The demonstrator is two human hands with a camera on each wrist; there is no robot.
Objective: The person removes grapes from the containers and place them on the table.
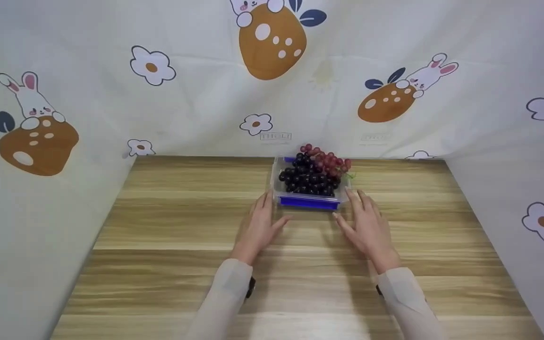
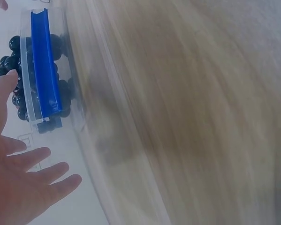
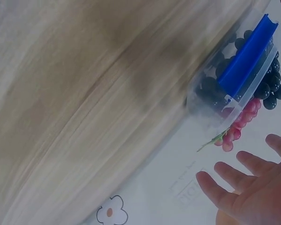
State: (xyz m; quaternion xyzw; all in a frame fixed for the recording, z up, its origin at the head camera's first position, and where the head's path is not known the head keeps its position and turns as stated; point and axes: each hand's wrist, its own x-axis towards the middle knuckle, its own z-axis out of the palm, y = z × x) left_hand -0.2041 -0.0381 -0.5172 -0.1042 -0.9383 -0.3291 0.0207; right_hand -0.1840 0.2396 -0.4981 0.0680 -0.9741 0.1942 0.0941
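Observation:
A clear plastic container (image 1: 276, 186) with a blue clip (image 1: 309, 203) on its front side stands at the back of the table. Dark grapes (image 1: 307, 179) fill it, and a bunch of red grapes (image 1: 331, 163) lies at its back right, partly over the rim, a green stem sticking out. My left hand (image 1: 260, 226) is at the container's left front corner, fingers extended and thumb spread. On the other side my right hand (image 1: 369, 229) mirrors it, fingertips close to the right front corner. Both wrist views show the fingers spread, with nothing held in either palm.
The wood-grain table (image 1: 182, 264) stretches from the container toward me. Behind it and along both sides hangs a pale cloth (image 1: 196, 104) printed with rabbits, flowers and brown strawberries. The container stands close to the back cloth.

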